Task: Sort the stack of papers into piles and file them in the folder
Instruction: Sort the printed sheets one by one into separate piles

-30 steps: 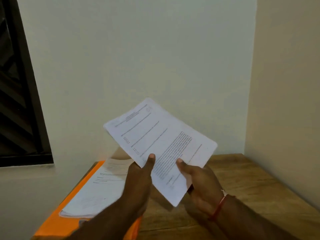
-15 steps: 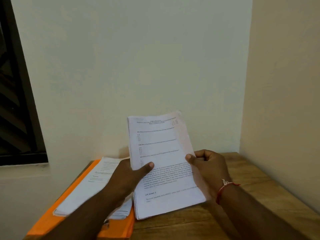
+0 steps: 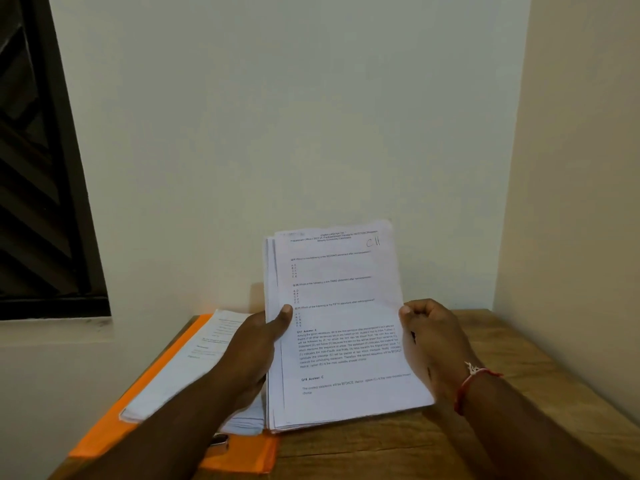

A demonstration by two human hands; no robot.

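A stack of printed papers [image 3: 343, 327] stands nearly upright, its lower edge on or just above the wooden table [image 3: 512, 344]. My left hand [image 3: 258, 348] grips its left edge with the thumb on the front page. My right hand [image 3: 433, 341] holds the right edge, fingers curled behind it. An open orange folder [image 3: 114, 433] lies flat at the left. A pile of papers [image 3: 194, 362] rests on it, partly hidden by my left forearm.
The table sits in a corner, with a pale wall behind and another at the right. A dark window [image 3: 38, 174] is on the left wall. A metal clip [image 3: 220, 441] shows at the folder's near edge.
The held stack swung from a slanted, raised position to nearly upright and came down toward the table. Both hands shifted from its lower edge to its sides.
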